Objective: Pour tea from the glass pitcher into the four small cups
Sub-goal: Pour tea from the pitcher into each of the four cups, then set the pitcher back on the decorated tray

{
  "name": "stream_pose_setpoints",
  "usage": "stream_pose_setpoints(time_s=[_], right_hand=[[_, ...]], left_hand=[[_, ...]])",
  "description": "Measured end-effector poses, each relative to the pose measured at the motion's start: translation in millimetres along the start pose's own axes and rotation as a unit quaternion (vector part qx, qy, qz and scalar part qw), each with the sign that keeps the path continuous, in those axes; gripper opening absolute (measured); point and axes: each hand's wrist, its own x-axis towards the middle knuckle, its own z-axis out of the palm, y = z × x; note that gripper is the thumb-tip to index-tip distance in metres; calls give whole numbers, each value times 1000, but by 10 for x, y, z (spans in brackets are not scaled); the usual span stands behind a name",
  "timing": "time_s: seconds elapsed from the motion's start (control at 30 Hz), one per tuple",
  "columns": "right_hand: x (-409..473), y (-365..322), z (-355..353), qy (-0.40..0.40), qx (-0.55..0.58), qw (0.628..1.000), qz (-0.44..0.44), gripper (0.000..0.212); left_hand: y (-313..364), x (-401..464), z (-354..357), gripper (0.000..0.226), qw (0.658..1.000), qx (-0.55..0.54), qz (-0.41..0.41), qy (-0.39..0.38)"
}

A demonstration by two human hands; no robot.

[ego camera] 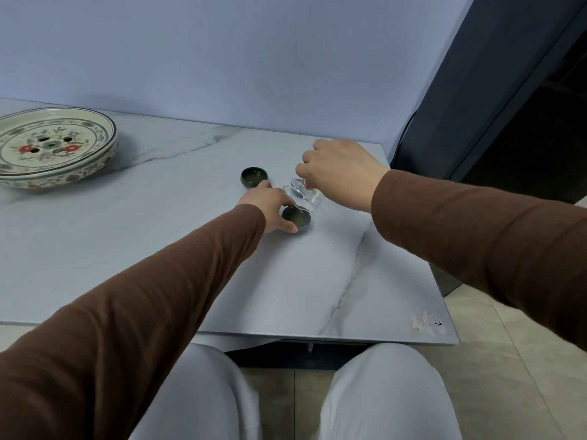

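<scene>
Marble table with a dish and two cups

We saw a pale table [158,249] with grey veins, its far edge against the wall. A floral dish [54,147] sat at its far left. Near the middle stood a dark far cup [254,176], and just right of it and nearer us a near cup [296,220] with pale liquid inside. A worn reddish mark [427,323] showed at the table's near right corner. We could not tell whether other cups were hidden.
</scene>
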Motion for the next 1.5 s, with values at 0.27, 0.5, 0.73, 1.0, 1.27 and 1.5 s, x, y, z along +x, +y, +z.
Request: stream_pose_setpoints(time_s=[0.27, 0.5, 0.73, 1.0, 1.27, 1.5], right_hand=[[-187, 188, 288, -4, 178, 973, 150, 21], [-406, 249, 540, -46, 335, 893, 298, 24], [-458, 295, 676, -19, 372, 856, 360, 27], [-247, 414, 884, 31, 399, 833, 382, 30], [166, 590, 1027, 14, 459, 803, 381, 27], [228, 708, 627, -33, 531, 743, 406, 30]], left_hand=[[-4, 36, 7, 66, 1000, 23, 2, -12], [9, 18, 18, 74, 1000, 25, -8, -15], [32, -47, -96, 67, 1000, 26, -1, -12], [-113, 120, -374, 48, 997, 61, 41, 24], [-366, 478, -569, 42, 999, 41, 2, 9], [-416, 335, -987, 41, 998, -13, -50, -37]])
